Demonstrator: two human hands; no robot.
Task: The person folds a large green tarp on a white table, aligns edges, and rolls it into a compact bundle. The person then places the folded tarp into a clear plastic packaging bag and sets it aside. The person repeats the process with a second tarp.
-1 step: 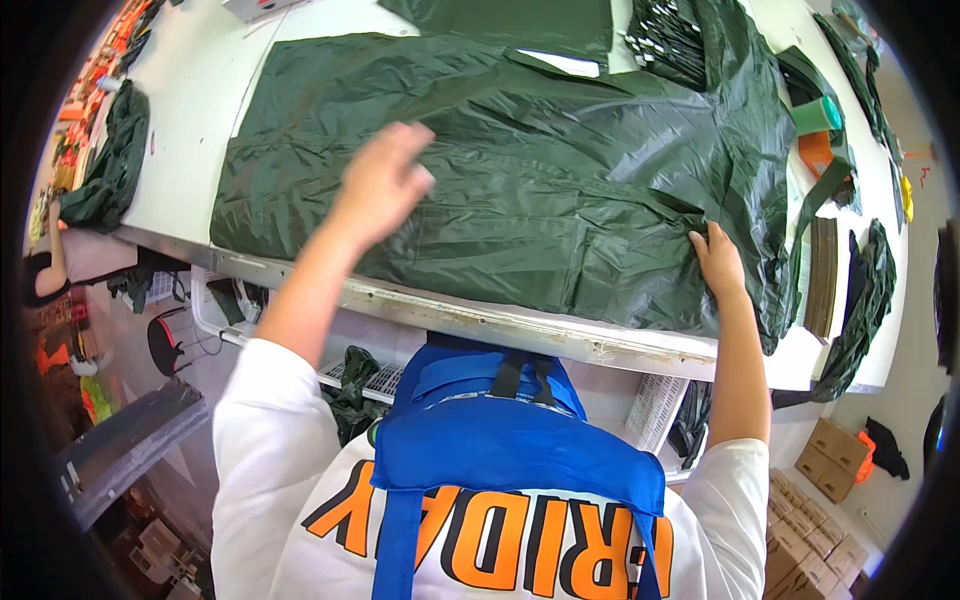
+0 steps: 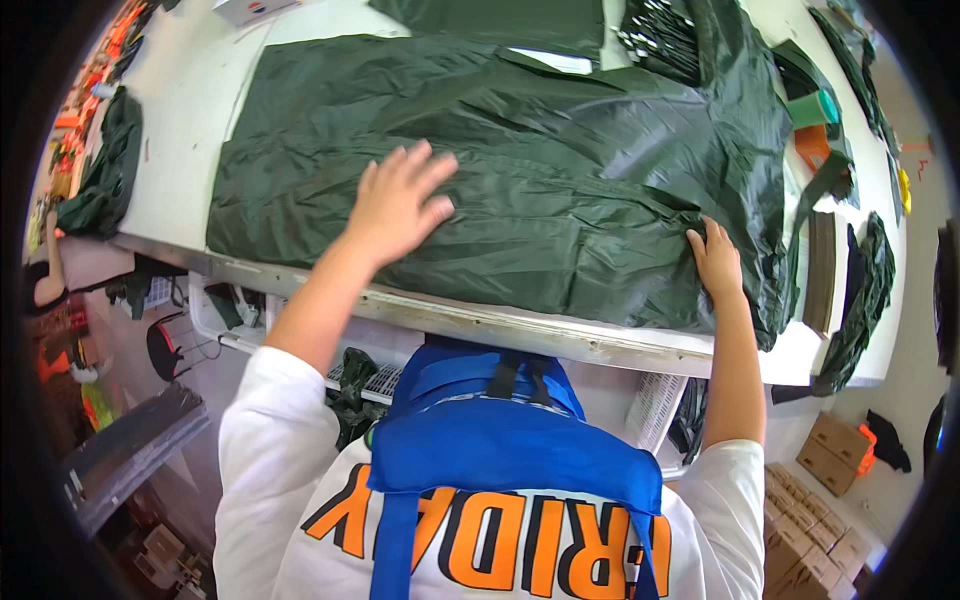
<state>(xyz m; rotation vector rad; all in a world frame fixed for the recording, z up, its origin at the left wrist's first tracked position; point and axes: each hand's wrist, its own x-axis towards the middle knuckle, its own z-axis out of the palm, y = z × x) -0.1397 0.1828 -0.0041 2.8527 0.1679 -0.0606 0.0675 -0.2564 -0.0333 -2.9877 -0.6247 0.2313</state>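
A large dark green garment (image 2: 500, 190) of thin, shiny, creased fabric lies spread over the white worktable (image 2: 180, 160), reaching its front edge. My left hand (image 2: 400, 200) is over its left middle part, fingers spread and palm down; whether the palm touches the cloth I cannot tell. Toward the right end, my right hand (image 2: 716, 258) rests on the fabric beside a raised fold. Its thumb and fingers are apart, with no cloth visibly gripped between them.
A bundle of dark strips with pale ends (image 2: 660, 40) lies at the back. On the right are a green thread cone (image 2: 815, 108), a stack of brown card pieces (image 2: 820, 270) and more green fabric (image 2: 868, 300). Another person's arm (image 2: 50, 262) shows at far left. Cartons (image 2: 835, 455) stand lower right.
My left hand has shifted to the right and toward me, and its fingers are now spread. My right hand stays at nearly the same spot on the garment.
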